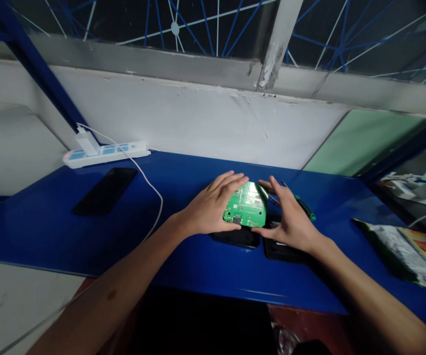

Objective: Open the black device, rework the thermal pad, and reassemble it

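A green circuit board [247, 204] is held up between both hands above the blue table. My left hand [216, 204] grips its left side, fingers over the top edge and thumb at the bottom. My right hand [290, 217] holds the right side, with its thumb at the lower right corner. Beneath the board lies a flat black part [237, 239]. Another black part [283, 252] sits under my right hand and is partly hidden by it. Behind the right hand, a tool with a green and black handle [305, 207] shows in part.
On the blue table [183, 266], a black phone [105, 191] lies at left near a white power strip [105, 154] with a charger and a white cable [150, 182]. A shiny colored packet [408, 251] lies at right. A wall stands behind.
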`<action>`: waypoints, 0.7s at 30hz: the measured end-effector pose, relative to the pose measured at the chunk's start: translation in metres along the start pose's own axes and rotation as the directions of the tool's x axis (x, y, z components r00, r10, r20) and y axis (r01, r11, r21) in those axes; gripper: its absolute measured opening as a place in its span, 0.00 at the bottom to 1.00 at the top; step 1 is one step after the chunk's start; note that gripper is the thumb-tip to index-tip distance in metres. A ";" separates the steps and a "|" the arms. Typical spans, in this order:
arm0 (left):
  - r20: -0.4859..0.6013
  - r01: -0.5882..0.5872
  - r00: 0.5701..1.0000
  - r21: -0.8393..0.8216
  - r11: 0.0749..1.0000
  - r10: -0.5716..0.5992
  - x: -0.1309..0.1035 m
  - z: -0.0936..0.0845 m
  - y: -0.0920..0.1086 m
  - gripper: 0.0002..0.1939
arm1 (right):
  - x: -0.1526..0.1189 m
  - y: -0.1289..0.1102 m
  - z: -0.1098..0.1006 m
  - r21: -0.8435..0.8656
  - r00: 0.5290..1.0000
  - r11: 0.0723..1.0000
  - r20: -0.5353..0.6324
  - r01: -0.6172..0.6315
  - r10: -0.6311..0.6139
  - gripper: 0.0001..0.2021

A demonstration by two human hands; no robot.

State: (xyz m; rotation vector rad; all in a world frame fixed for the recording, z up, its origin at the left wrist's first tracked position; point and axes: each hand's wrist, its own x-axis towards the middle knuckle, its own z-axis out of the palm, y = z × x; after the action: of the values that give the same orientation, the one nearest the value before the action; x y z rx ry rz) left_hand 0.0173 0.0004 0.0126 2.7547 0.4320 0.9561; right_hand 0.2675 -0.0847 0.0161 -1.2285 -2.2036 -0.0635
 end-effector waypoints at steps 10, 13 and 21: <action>0.042 -0.030 0.999 0.107 0.994 0.026 0.005 0.000 0.014 0.62 | 0.001 -0.008 0.004 -0.009 0.997 0.998 -0.034 0.062 -0.063 0.60; 0.065 -0.029 0.998 0.176 0.984 0.017 0.006 -0.001 0.018 0.60 | 0.001 -0.010 0.007 -0.021 0.995 0.996 -0.054 0.085 -0.086 0.63; 0.077 0.006 0.997 0.207 0.978 -0.022 0.004 -0.002 0.021 0.56 | -0.001 -0.011 0.008 0.053 0.997 0.996 -0.029 0.074 -0.073 0.63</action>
State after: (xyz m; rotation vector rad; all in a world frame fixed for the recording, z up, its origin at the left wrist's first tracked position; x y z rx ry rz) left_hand 0.0232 -0.0176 0.0221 2.9584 0.5663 0.8388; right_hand 0.2553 -0.0893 0.0121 -1.1108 -2.2126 -0.0494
